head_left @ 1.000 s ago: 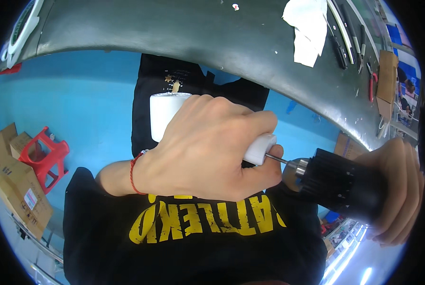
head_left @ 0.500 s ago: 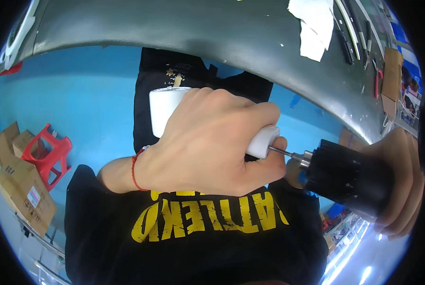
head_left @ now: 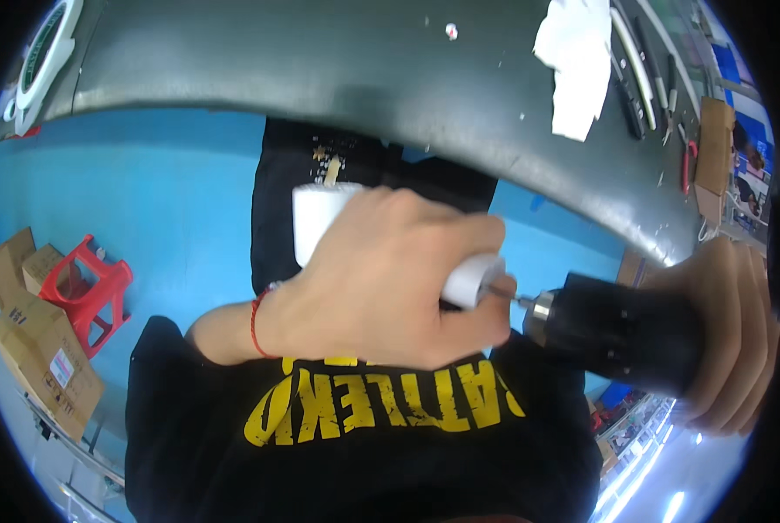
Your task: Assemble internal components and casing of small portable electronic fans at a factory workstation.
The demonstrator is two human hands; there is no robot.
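Bench [head_left: 294, 52]: dark, glossy. At right, white sheet [head_left: 573, 70] beside slim tools [head_left: 638, 65]; red-handled pliers [head_left: 690, 166] near upright carton [head_left: 712, 161]. Far left: white oval frame [head_left: 38, 98]. Floor [head_left: 172, 200] blue; red stool [head_left: 89, 283] just beside brown boxes [head_left: 37, 362].

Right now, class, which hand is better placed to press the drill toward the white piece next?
Probably the right hand: it holds the drill, aimed at an end of the white piece. The left hand is wrapped around that piece, so it seems better placed to steady it.
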